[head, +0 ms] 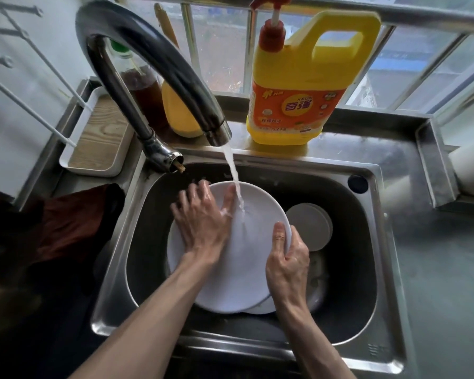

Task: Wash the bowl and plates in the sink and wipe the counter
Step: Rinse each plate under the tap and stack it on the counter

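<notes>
Plate [244, 269], white and wide, is held tilted inside the sink [381, 242], its far edge raised toward the faucet [153, 58]. A stream of water [234, 176] falls from the spout onto the far part of the plate's face, just beside the fingers [227, 198] of the left hand [203, 217]. That hand lies flat on the left half of the plate, its grip spread, fingers straight and wet. The right hand [288, 261] takes the plate's right rim, its grip pinching the edge: the thumb rests on the face and the fingers curl behind it.

The edge of a second plate [260, 307] shows under the near rim of the first. To the right in the basin, just beside the held plate, sits a grey round dish [309, 225]; whether it is the bowl I cannot tell.

On the far ledge stands a yellow detergent jug [298, 91] with a red pump. Behind the faucet are a bottle of brown liquid [145, 91] and a yellow bottle [178, 113]. A white tray [99, 138] with a wood-grain floor sits at the far left, and a dark red cloth [74, 225] lies left of the sink. The steel surface [449, 269] runs along the right.
</notes>
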Available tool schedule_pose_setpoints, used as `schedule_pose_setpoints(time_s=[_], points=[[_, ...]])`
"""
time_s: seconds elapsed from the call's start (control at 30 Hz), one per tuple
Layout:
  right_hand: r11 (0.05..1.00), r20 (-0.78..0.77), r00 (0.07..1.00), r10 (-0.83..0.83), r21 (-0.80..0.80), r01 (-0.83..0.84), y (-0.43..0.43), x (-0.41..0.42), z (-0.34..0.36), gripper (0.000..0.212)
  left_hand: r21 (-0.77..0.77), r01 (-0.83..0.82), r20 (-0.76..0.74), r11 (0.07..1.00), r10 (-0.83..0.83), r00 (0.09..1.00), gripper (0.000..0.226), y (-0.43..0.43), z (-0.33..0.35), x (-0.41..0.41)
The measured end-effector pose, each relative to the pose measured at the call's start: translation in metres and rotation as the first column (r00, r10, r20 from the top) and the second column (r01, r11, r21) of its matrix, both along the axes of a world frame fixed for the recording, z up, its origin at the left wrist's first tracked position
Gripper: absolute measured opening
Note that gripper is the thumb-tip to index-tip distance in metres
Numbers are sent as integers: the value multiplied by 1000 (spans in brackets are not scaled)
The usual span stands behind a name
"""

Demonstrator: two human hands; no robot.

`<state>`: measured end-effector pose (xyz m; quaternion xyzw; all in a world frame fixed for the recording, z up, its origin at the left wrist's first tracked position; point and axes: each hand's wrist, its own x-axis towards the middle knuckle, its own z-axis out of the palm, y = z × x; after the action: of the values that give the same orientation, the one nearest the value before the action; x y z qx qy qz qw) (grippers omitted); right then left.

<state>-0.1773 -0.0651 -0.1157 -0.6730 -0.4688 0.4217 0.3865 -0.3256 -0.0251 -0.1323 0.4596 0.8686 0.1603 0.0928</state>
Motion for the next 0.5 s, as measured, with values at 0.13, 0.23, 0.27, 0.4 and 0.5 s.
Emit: schedule_pose_setpoints(time_s=[0.13,0.23,0.27,0.4,0.5], points=[[1000,-6,1000,14,23,-14,-6,-5,2,33,110,103,-107,989,-91,990,65,18,9,12],[1000,8,1000,-16,15,16,-5,-7,2,35,172,163,-88,972,-149,985,57,18,6,23],[999,5,999,-35,12,35,-3,-5,1,35,207,186,-68,960,-176,982,56,15,4,24],[996,19,996,-84,-3,84,3,6,-6,34,179,321,-40,930,-319,947,64,-7,-5,32],[997,-2,997,-80,-12,80,2,10,-6,32,117,354,-44,928,-351,935,62,-20,-11,17]])
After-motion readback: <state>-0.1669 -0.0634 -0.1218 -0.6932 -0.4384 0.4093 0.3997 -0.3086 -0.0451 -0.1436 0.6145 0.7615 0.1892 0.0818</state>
